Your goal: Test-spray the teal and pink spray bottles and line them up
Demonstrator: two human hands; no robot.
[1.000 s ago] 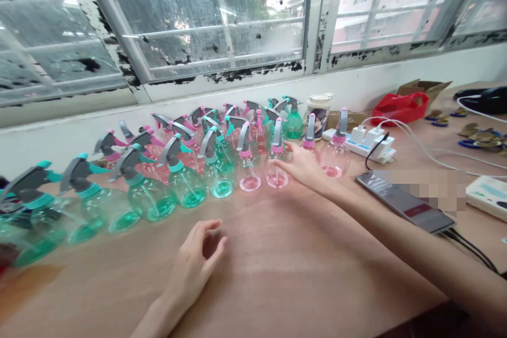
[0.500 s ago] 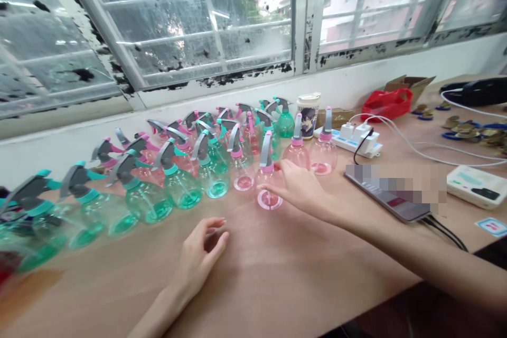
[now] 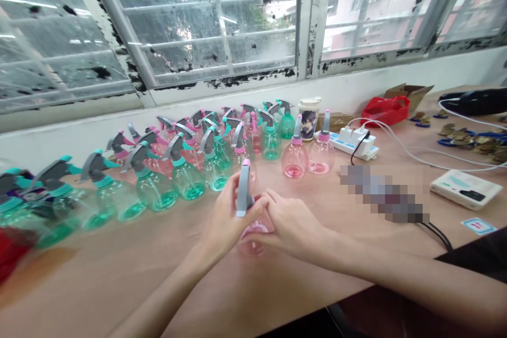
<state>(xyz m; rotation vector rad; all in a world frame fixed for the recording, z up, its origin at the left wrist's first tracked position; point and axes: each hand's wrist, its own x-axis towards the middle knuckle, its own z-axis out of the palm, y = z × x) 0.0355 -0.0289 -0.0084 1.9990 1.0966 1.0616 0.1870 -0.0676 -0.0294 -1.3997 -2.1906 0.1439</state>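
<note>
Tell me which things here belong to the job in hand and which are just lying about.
Job:
clear pink plastic spray bottle, between left hand and right hand
standing green and pink spray bottles, probably

Seemingly lying about:
white power strip
crumpled red plastic bag
patterned white lidded cup

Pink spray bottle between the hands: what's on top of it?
A gray trigger head with a pink tip tops the pink spray bottle; its collar cannot be seen, covered by the left hand and right hand.

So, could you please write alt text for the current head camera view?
The left hand and right hand hold a pink spray bottle between them. Behind it, green and pink spray bottles stand on a table below windows.
</note>
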